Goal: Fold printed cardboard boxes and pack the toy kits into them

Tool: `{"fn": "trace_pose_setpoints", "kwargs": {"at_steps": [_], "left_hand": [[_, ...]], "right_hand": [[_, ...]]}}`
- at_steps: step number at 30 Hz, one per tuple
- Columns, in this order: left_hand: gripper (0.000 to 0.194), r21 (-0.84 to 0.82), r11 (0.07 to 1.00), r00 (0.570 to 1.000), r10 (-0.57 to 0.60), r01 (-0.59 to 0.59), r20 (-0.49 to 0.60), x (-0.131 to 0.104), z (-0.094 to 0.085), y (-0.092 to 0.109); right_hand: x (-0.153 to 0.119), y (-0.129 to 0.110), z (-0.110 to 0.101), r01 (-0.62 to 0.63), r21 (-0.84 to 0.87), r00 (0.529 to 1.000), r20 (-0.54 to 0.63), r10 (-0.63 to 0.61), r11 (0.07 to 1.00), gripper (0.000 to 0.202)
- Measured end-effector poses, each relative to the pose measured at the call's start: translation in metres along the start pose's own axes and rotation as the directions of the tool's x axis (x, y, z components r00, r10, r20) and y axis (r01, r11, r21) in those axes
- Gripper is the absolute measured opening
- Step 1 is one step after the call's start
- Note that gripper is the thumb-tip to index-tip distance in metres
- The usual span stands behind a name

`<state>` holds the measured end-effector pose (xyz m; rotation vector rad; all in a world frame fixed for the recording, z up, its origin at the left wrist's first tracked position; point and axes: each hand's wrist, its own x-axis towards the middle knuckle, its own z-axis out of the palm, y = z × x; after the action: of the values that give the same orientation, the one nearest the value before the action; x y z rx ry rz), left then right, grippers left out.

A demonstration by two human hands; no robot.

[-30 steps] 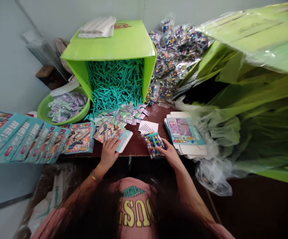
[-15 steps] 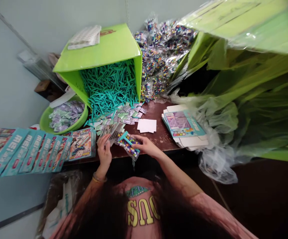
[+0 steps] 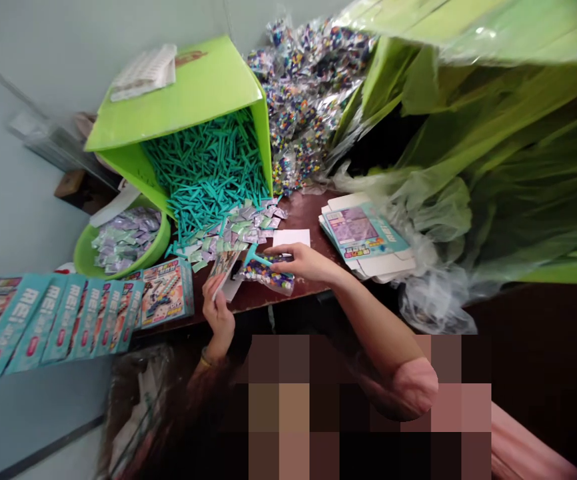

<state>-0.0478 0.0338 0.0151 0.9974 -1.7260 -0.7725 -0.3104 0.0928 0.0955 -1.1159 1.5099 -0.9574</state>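
My left hand (image 3: pixel 218 315) is closed around a small printed cardboard box (image 3: pixel 224 265), held tilted at the table's front edge with its open end towards the right. My right hand (image 3: pixel 311 264) grips a clear bag of coloured beads (image 3: pixel 268 275), with a teal T-shaped plastic piece (image 3: pixel 254 255) on top of it. The bag's left end is right at the box's opening; whether part of it is inside I cannot tell. Behind my right hand lies a white card (image 3: pixel 293 237). Small purple and green sachets (image 3: pixel 248 223) are scattered beyond the box.
A green bin (image 3: pixel 188 87) on its side spills teal pieces (image 3: pixel 208 160). Left of it stands a green basin (image 3: pixel 81 253) of sachets. Finished-looking boxes (image 3: pixel 68 313) line the left, flat cartons (image 3: pixel 368 233) the right. Bead bags (image 3: pixel 303 107) pile up behind; plastic sheeting (image 3: pixel 433 220) hangs at right.
My right hand has turned the bead bag and teal piece flatter and brought them to the box's end. My left hand now holds the box tilted more upright. The view has shifted slightly.
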Motion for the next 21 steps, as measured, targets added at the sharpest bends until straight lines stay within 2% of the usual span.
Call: {"fn": "trace_pose_setpoints", "kwargs": {"at_steps": [3, 5, 7, 9, 12, 15, 18, 21], "left_hand": [[0.039, 0.018, 0.998, 0.998, -0.056, 0.057, -0.034, 0.004, -0.006, 0.005], [0.041, 0.034, 0.996, 0.996, -0.080, 0.081, -0.043, 0.005, -0.009, 0.007], [0.041, 0.045, 0.994, 0.993, -0.098, 0.101, -0.061, 0.006, -0.012, 0.007], [0.042, 0.047, 0.993, 0.992, -0.106, 0.109, -0.073, 0.006, -0.013, 0.007], [0.041, 0.031, 0.994, 0.993, -0.098, 0.100, -0.067, 0.006, -0.014, 0.005], [0.040, 0.012, 0.995, 0.994, -0.096, 0.097, -0.056, 0.006, -0.014, 0.002], [0.040, 0.029, 0.992, 0.990, -0.120, 0.123, -0.073, 0.009, -0.016, 0.000], [0.040, 0.037, 0.986, 0.984, -0.159, 0.163, -0.085, 0.012, -0.019, 0.000]], "right_hand": [[-0.017, -0.007, -0.008, 0.063, 0.014, 0.997, 0.042, -0.063, 0.998, 0.049], [-0.028, 0.002, -0.020, 0.075, 0.011, 0.996, 0.051, -0.076, 0.997, 0.050], [-0.034, 0.024, -0.033, 0.058, -0.002, 0.997, 0.048, -0.058, 0.998, 0.053], [-0.034, 0.058, -0.038, 0.042, -0.026, 0.997, 0.068, -0.040, 0.999, 0.056], [-0.024, 0.111, -0.029, 0.094, -0.170, 0.992, 0.096, -0.079, 0.981, 0.057], [-0.013, 0.140, -0.014, 0.207, -0.422, 0.978, 0.065, -0.198, 0.883, 0.047], [0.001, 0.137, -0.011, 0.224, -0.551, 0.962, -0.009, -0.273, 0.804, 0.039], [0.030, 0.118, -0.011, 0.149, -0.558, 0.950, -0.148, -0.275, 0.817, 0.032]]}}
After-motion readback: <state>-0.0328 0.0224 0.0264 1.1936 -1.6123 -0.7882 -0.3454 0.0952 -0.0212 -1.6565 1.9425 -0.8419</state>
